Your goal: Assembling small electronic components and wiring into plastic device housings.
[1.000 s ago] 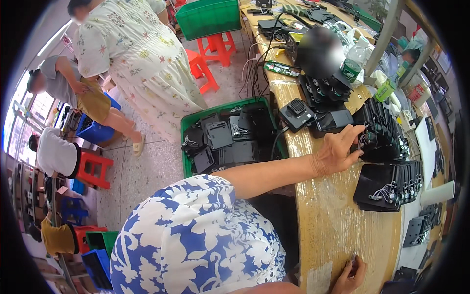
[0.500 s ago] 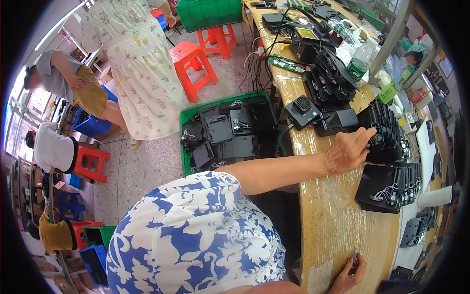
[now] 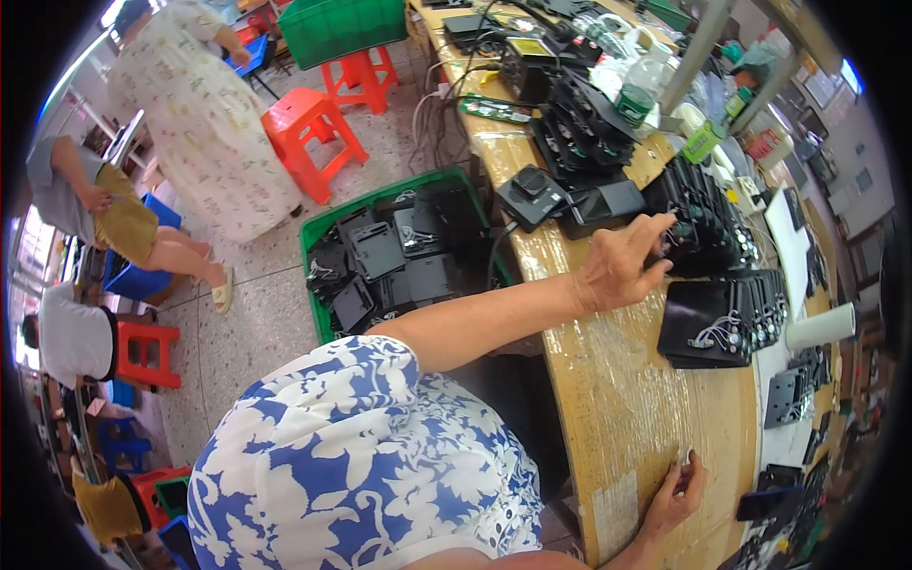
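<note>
My left hand reaches across the wooden table, thumb and fingers apart, at the near edge of a row of black plastic housings standing close together. Whether the fingertips touch the housings is hard to see. Closer to me, a second leaning row of flat black housings shows white wires and small round silver parts. My right hand rests low over the table with curled fingers, thumb and forefinger tips close together. Anything between them is too small to make out.
Beside the table, a green crate holds black housings. Beyond my left hand stand a small black device, stacked black parts and cables. A white roll lies at the right. Other people and red stools are at the left.
The whole view has shifted, so most things appear further left. My left hand's fingers are spread wider beside the housings. My right hand stays low over the table, its fingers curled.
</note>
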Motion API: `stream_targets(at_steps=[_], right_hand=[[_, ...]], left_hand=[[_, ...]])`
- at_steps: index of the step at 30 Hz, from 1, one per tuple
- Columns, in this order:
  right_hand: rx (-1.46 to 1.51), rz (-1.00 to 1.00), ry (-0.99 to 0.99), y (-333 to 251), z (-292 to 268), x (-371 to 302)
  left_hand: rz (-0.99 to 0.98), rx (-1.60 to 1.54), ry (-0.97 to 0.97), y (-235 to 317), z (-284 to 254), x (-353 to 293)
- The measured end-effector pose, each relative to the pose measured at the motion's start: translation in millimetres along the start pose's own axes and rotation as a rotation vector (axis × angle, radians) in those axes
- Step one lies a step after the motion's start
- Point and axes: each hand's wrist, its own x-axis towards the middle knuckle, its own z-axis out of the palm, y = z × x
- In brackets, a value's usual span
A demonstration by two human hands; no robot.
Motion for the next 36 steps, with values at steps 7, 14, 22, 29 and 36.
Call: stream_targets(at_steps=[7,14,22,29,36], right_hand=[[-0.075,0.143,0.208,-15,-7,10],[0.56,0.518,0.234,12,-23,16],[0.798,0.764,0.282,65,-63,71],[0.872,0.659,0.769,145,-69,146],[0.626,0.6,0.574,158,-58,149]], left_hand=[[-0.059,0.067,0.042,-13,21,-8],[-0.175,-0.178,-0.083,-12,22,-9],[-0.176,-0.188,-0.064,-13,22,-12],[-0.202,-0.216,-0.086,-14,22,-12],[-0.188,-0.183,-0.106,-17,22,-12]])
